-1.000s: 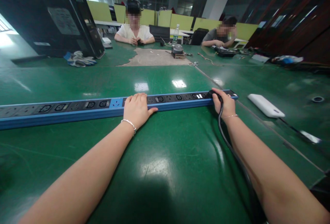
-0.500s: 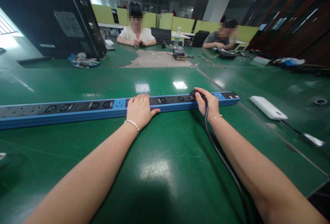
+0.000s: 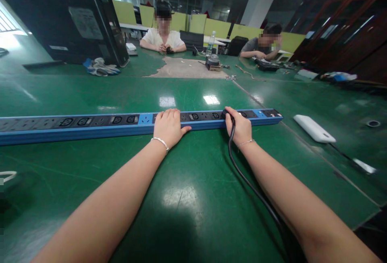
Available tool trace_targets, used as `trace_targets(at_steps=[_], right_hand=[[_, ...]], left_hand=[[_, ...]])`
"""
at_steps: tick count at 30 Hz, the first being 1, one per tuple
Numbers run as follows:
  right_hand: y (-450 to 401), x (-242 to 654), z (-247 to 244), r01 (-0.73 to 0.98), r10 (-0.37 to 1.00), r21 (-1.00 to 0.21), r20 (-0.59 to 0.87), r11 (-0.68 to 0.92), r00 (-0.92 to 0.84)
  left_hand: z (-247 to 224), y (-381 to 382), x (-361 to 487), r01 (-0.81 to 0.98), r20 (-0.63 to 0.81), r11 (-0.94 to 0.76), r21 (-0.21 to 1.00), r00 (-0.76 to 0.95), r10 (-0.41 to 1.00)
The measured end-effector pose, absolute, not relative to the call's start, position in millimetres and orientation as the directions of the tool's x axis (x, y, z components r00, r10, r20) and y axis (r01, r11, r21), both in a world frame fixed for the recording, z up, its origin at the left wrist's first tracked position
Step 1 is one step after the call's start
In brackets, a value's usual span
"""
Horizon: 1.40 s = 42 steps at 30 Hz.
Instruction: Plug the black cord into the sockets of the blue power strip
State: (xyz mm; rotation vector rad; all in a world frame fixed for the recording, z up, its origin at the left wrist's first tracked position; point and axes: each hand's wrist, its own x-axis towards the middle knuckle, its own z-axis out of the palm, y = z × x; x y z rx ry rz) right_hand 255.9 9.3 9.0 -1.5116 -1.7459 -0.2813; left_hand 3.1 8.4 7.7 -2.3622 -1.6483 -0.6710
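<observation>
A long blue power strip (image 3: 90, 133) with a row of black and blue sockets lies across the green table (image 3: 181, 198). My left hand (image 3: 168, 128) grips it near the middle, fingers over the top and thumb along the front side. Toward the strip's right end, my right hand (image 3: 238, 124) is closed around a black plug (image 3: 224, 113) held against the socket face. Whether its pins are in a socket is hidden by my fingers. From the plug, a thick black cord (image 3: 252, 186) runs down beside my right forearm.
A white power bank-like block (image 3: 314, 128) with a cable lies at right. Beyond are gloves (image 3: 101, 67), a black computer case (image 3: 84, 21), a bottle (image 3: 211, 43) and a small device (image 3: 212, 62). Two people sit across the table.
My right hand and the plug have shifted slightly left along the strip, uncovering a socket to their right. My left hand stays on the strip. The view has shifted a little.
</observation>
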Motion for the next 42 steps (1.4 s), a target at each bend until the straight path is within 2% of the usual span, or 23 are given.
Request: trace_targets(at_steps=[5, 8, 10, 16, 20, 25, 34, 38, 42], right_hand=[[12.7, 258.5, 5.7, 0.866, 0.724, -0.432, 0.678, 0.252, 0.128], [16.6, 260.0, 14.3, 0.81, 0.63, -0.53, 0.725, 0.251, 0.279], [17.3, 253.3, 22.5, 0.779, 0.594, -0.556, 0.743, 0.29, 0.309], [16.8, 187.3, 30.2, 0.652, 0.748, -0.595, 0.66, 0.469, 0.064], [21.6, 151.0, 26.7, 0.622, 0.787, -0.614, 0.617, 0.486, -0.006], [21.6, 135.0, 29.3, 0.717, 0.823, -0.562, 0.568, 0.412, -0.027], [13.6, 110.4, 39.1, 0.879, 0.84, -0.345, 0.532, 0.328, -0.105], [13.6, 104.2, 43.0, 0.911, 0.877, -0.323, 0.475, 0.255, -0.077], [11.9, 103.8, 37.8, 0.907, 0.853, -0.324, 0.518, 0.267, -0.066]], left_hand=[[8.3, 6.2, -10.2, 0.957, 0.438, -0.269, 0.105, 0.198, 0.877], [8.2, 6.2, -13.2, 0.963, 0.441, -0.237, 0.129, 0.159, 0.884], [8.6, 6.5, -12.3, 0.962, 0.44, -0.233, 0.144, 0.149, 0.886], [10.5, 6.1, -9.9, 0.961, 0.441, -0.226, 0.161, 0.135, 0.887], [10.3, 5.5, -10.4, 0.962, 0.468, -0.228, 0.153, 0.132, 0.874], [8.5, 6.8, -10.0, 0.956, 0.471, -0.233, 0.177, 0.125, 0.873], [4.8, 9.5, -10.2, 0.951, 0.504, -0.245, 0.188, 0.121, 0.855], [5.0, 9.9, -10.3, 0.952, 0.517, -0.247, 0.181, 0.121, 0.848], [4.8, 10.6, -9.9, 0.953, 0.516, -0.244, 0.181, 0.119, 0.849]])
